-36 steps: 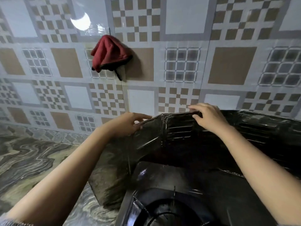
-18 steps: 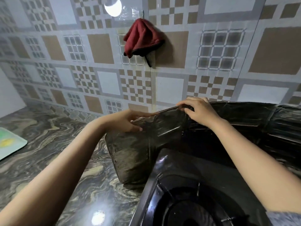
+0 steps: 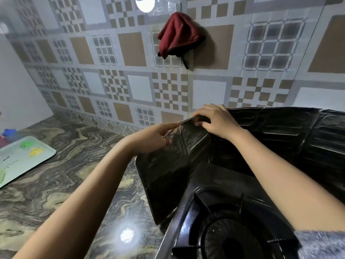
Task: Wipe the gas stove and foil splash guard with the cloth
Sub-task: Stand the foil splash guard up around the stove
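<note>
On the tiled wall [image 3: 140,86] hangs a cloth [image 3: 179,34]. The left hand [image 3: 155,139] pinches the splash guard [image 3: 168,174] (dark foil) at its top edge. The right hand [image 3: 216,120] seemingly grips it too.

The marbled counter [image 3: 74,184] carries a pale green tray [image 3: 18,171] at far left and the stove [image 3: 214,184] at right, with the guard [image 3: 168,174] standing just beside the stove.

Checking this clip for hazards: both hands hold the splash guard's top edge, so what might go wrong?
The thin foil splash guard may crumple or nick skin where the left hand and right hand grip its edge. The red cloth hangs on the wall, so wiping would need one hand released.
</note>
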